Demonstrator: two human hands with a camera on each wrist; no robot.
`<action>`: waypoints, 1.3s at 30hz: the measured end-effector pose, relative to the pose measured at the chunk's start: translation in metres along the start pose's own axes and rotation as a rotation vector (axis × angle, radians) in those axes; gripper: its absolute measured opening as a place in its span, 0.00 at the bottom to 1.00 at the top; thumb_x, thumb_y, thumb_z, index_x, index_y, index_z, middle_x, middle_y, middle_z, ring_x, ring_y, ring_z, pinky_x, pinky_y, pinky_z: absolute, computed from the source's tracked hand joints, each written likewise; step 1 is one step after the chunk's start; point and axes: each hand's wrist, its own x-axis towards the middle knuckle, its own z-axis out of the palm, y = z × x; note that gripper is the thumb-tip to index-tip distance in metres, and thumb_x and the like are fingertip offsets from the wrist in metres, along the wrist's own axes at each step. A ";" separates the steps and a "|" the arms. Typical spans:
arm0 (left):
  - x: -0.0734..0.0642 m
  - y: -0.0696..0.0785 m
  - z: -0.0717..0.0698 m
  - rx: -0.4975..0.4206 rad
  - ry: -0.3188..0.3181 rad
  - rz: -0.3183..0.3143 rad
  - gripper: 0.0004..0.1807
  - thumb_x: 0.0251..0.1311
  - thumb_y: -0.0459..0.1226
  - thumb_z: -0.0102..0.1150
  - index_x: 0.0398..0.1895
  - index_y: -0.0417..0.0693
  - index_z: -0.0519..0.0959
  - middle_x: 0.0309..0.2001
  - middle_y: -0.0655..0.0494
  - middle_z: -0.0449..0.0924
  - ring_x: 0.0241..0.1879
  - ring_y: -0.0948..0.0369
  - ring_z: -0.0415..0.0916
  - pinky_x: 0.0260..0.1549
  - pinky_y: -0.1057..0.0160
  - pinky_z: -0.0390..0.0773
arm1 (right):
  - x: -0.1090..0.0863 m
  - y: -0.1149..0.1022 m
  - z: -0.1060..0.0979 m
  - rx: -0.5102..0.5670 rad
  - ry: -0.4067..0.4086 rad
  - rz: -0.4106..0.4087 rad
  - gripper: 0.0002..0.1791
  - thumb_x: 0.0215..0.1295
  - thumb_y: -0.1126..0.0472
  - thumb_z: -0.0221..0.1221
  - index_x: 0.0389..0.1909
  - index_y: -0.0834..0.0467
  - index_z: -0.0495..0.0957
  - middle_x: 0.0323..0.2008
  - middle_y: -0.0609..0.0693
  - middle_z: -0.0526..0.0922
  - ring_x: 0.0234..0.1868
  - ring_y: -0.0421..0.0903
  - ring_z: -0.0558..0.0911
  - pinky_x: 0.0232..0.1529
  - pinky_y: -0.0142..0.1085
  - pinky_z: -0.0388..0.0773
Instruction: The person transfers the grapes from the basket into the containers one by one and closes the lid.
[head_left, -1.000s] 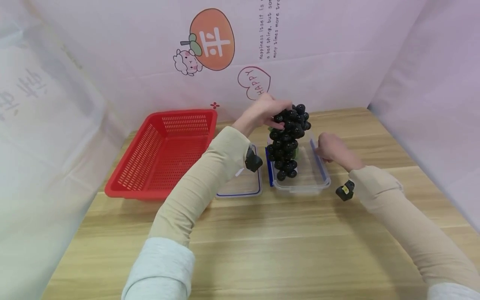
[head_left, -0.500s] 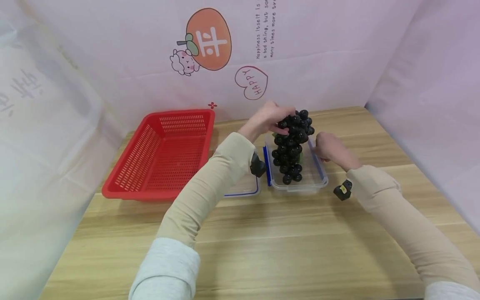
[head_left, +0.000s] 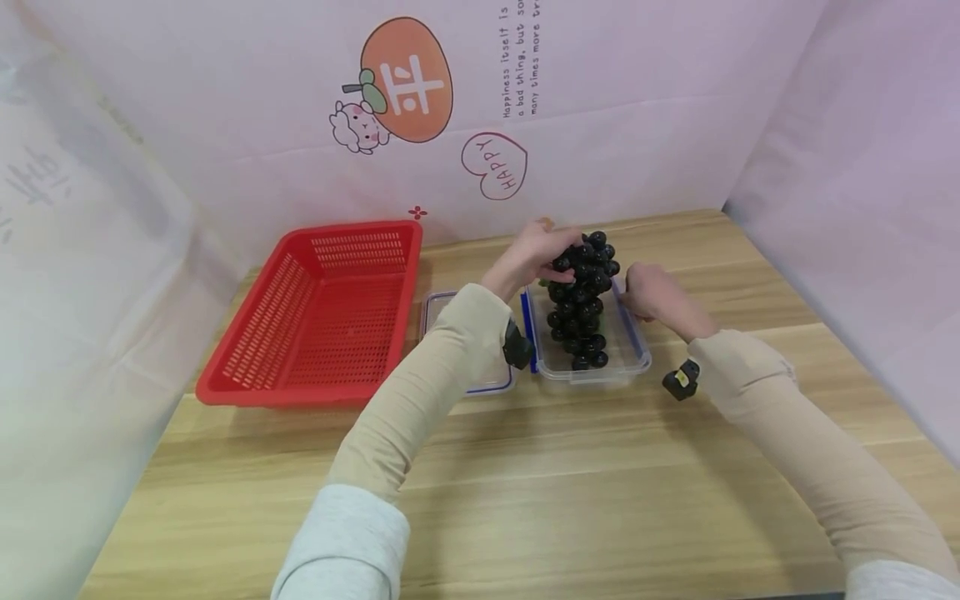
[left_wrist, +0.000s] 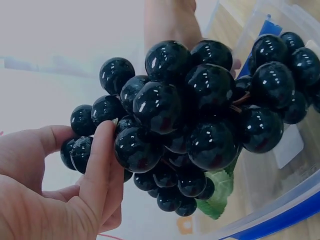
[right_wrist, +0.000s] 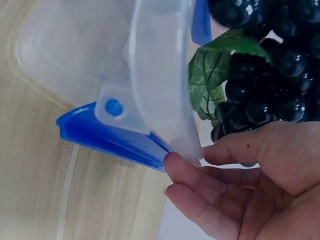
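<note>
All along the back and sides of the scene, a pale sheet [head_left: 637, 125] rises, a big orange cartoon fruit [head_left: 407, 79] and a heart reading HAPPY [head_left: 495, 167] printed on it. Below it stretches the desk [head_left: 570, 500], wood-grained, everything laid out towards its far half! Biggest item on the surface: the red basket [head_left: 341, 329], slotted walls, sitting off to the left. Next down, the clear container [head_left: 596, 377], open at the top, over on the right. Between those two lies a clear lid [head_left: 487, 375] with a blue edge, partly covered by the left sleeve [head_left: 420, 392].

And now the black grapes [head_left: 577, 312], glossy, one long bunch: the lower end is inside the container, the upper end above it! The left hand [head_left: 536, 254] has them, thumb and fingers pinching the far end of the bunch. Across on the other side, the right hand [head_left: 660, 296] pinches the container's wall between thumb and forefinger, the remaining fingers bent beneath.

Down to the small stuff: a blue clip [right_wrist: 110, 135] juts outward from the container just beside the right fingertips, and a green leaf [right_wrist: 215, 70] pokes out among the grapes, close to that wall.
</note>
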 end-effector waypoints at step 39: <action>0.028 -0.065 0.005 -0.286 0.114 -0.026 0.17 0.65 0.36 0.53 0.53 0.36 0.75 0.50 0.45 0.75 0.22 0.60 0.75 0.52 0.57 0.79 | -0.001 0.000 0.004 -0.039 0.027 -0.011 0.13 0.62 0.68 0.48 0.19 0.67 0.74 0.12 0.53 0.75 0.12 0.43 0.71 0.12 0.28 0.67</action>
